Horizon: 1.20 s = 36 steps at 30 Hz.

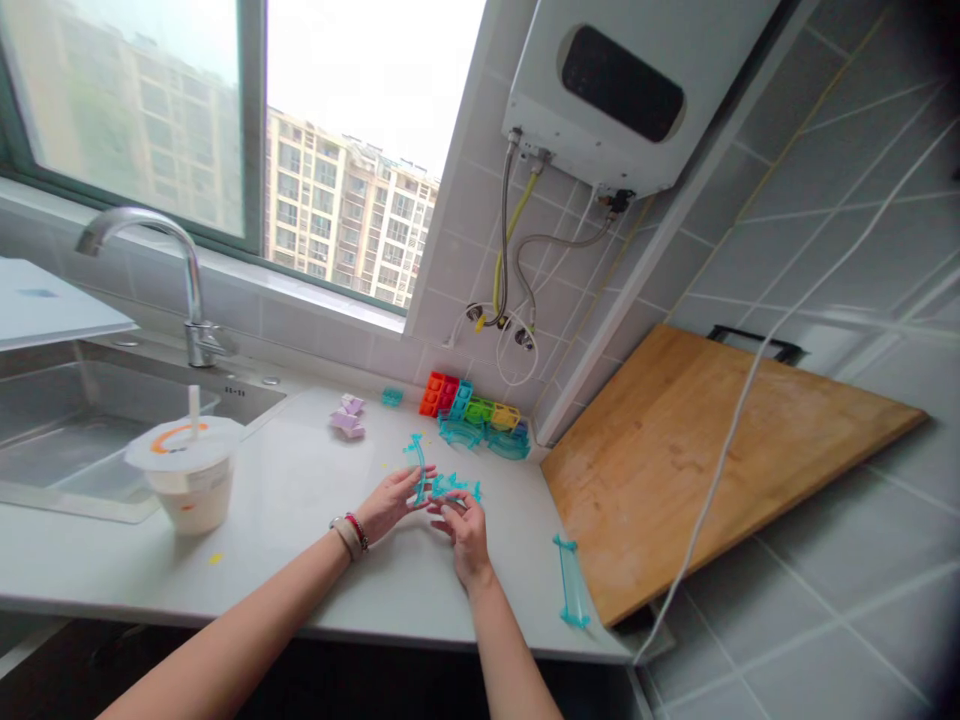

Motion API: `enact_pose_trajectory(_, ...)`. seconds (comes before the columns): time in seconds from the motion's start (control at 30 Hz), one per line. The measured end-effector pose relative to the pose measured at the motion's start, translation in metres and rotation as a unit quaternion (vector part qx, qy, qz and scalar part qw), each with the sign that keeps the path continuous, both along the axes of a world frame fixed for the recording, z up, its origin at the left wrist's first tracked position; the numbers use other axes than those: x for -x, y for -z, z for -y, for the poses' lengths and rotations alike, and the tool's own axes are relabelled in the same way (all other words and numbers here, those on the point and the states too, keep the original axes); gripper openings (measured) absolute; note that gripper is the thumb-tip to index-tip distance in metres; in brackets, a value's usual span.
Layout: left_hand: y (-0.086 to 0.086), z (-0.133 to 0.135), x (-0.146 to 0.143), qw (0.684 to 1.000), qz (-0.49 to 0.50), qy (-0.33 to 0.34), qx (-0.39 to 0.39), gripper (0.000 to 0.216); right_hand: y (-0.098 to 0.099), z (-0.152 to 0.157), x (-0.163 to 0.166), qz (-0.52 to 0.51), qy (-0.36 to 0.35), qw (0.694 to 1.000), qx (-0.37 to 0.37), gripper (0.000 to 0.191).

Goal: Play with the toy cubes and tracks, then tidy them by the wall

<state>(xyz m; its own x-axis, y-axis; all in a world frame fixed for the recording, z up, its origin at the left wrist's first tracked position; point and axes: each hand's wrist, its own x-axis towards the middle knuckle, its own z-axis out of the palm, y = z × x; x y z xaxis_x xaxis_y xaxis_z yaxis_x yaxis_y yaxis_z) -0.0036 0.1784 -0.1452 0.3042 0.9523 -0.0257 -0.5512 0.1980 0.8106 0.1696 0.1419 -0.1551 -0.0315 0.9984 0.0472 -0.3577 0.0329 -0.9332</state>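
Over the white countertop [300, 510], my left hand [391, 503] is closed on a curved, translucent teal plastic piece [420, 458] that stands upright. My right hand [466, 532], just beside it, pinches a second teal plastic piece [456, 485] that lies more level. The two pieces are close together; whether they are joined I cannot tell. Behind my hands are a row of coloured plastic blocks [440, 393] in red, blue, green and yellow, and curved teal pieces [461, 432]. To their left is a small pile of lilac pieces [348, 416].
A lidded drink cup [187, 490] with a straw stands at the left, by the steel sink [255, 400] and faucet [191, 290]. A long teal piece [572, 580] lies near the right edge. A wooden board [705, 450] leans at the right, with a white cable [720, 470] hanging across it.
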Motion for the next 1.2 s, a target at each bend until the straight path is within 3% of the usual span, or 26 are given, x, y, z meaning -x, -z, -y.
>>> enact_pose_trajectory(0.23, 0.003, -0.004, 0.001, 0.998, -0.049, -0.047, -0.018, 0.046, 0.004, -0.008, -0.007, -0.037, 0.099, 0.994, 0.01, 0.041)
enact_pose_trajectory(0.37, 0.002, -0.003, -0.002, 0.99, -0.106, -0.062, -0.07, 0.047, 0.004, -0.014, -0.022, -0.083, 0.145, 0.986, 0.021, 0.047)
enact_pose_trajectory(0.5, 0.003, 0.0, -0.006, 0.975, -0.164, -0.057, -0.141, 0.032, 0.002, -0.017, -0.031, -0.128, 0.167, 0.977, 0.017, 0.045)
enact_pose_trajectory(0.87, 0.011, -0.005, -0.003, 0.948, -0.238, -0.082, -0.196, 0.03, -0.004, -0.01, -0.025, -0.155, 0.085, 0.984, 0.022, 0.043)
enact_pose_trajectory(1.2, 0.001, 0.006, -0.009, 0.966, -0.214, 0.036, -0.141, 0.055, -0.003, -0.007, -0.019, -0.137, 0.04, 0.988, 0.056, 0.042)
